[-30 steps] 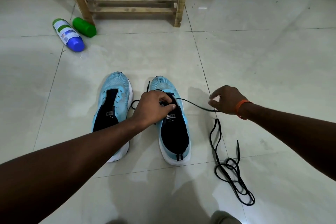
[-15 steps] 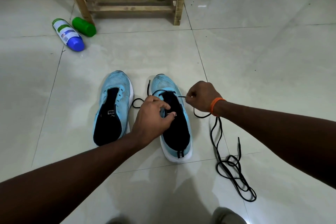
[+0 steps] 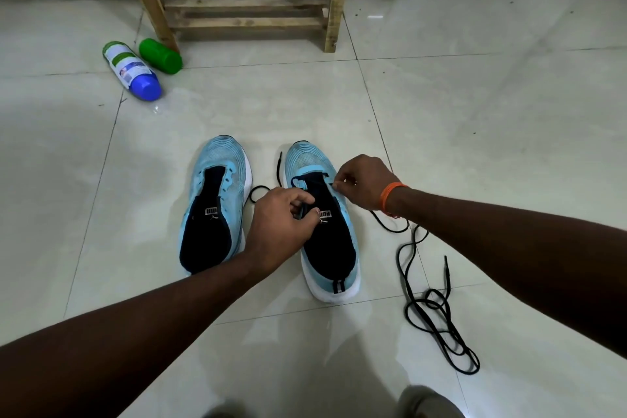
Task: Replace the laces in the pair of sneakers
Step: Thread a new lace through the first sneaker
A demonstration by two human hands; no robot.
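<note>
Two light-blue sneakers stand side by side on the tiled floor, toes pointing away. The left sneaker [image 3: 217, 200] has no lace. My left hand [image 3: 281, 224] grips the tongue of the right sneaker [image 3: 325, 237]. My right hand [image 3: 364, 185] pinches a black lace [image 3: 403, 248] at an eyelet on that shoe's right side. The lace crosses the lowest eyelets; one end loops out on the floor between the shoes, the other trails right into a loose tangle [image 3: 441, 326].
A wooden stool frame [image 3: 247, 3] stands at the back against the wall. A white spray can with a blue cap [image 3: 132, 71] and a green cap [image 3: 161, 56] lie on the floor at the left. My knees show at the bottom edge.
My right hand, which was pulling the lace out to the right, has come back to the shoe's right eyelets. My left hand has stayed on the tongue.
</note>
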